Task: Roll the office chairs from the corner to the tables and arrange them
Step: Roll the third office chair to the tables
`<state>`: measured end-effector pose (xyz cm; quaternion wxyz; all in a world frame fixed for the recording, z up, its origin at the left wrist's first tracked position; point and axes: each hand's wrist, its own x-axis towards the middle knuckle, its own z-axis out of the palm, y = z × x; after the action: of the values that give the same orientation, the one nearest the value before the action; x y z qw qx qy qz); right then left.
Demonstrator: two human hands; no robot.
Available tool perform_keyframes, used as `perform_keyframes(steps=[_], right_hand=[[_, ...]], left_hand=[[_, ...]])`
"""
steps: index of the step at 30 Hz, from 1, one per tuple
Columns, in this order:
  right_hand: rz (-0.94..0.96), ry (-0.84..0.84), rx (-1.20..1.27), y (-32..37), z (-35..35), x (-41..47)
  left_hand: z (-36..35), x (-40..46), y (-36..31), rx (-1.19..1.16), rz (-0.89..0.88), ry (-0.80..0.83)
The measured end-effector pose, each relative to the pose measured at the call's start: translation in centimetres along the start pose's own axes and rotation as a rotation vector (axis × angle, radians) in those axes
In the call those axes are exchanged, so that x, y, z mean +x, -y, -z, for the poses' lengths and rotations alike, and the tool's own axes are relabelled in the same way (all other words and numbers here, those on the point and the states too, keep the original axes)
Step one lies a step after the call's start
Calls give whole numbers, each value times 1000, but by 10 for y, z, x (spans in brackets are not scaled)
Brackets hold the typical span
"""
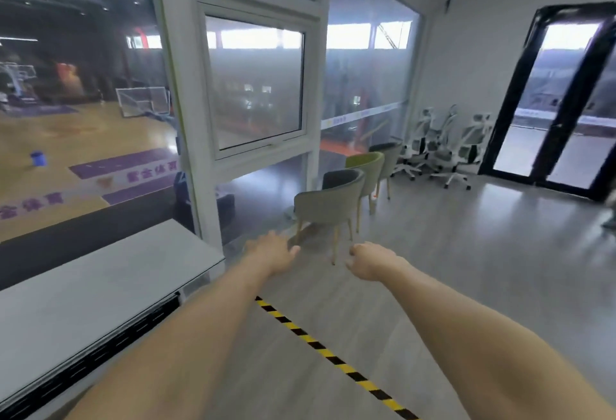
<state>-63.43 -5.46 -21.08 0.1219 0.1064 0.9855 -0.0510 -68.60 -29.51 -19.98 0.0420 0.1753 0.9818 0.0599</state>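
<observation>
The office chairs point(443, 146) in the corner are white with grey mesh. Of the tub chairs by the glass, the nearest point(328, 206) is beige with a dark grey seat, the next point(368, 169) olive green. The floor point(466, 253) is pale grey, crossed by yellow-and-black striped tape point(333, 358). The counter point(83, 293) is light grey. The door frame point(510, 93) is black.

Three white office chairs point(443, 146) are standing in the far corner, and three upholstered armchairs point(353, 186) are sitting in a row along the glass wall. One table point(100, 283) is showing at the left. Two bare hands, left point(271, 253) and right point(368, 261), are reaching forward, holding nothing.
</observation>
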Motion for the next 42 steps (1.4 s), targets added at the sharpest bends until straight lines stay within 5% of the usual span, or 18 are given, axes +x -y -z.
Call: perform_keyframes(steps=[19, 42], right_hand=[[-427, -231, 15, -233, 207, 226], [-539, -317, 64, -554, 377, 685]], left_hand=[[122, 400, -231, 32, -521, -125], [147, 950, -501, 38, -559, -169]])
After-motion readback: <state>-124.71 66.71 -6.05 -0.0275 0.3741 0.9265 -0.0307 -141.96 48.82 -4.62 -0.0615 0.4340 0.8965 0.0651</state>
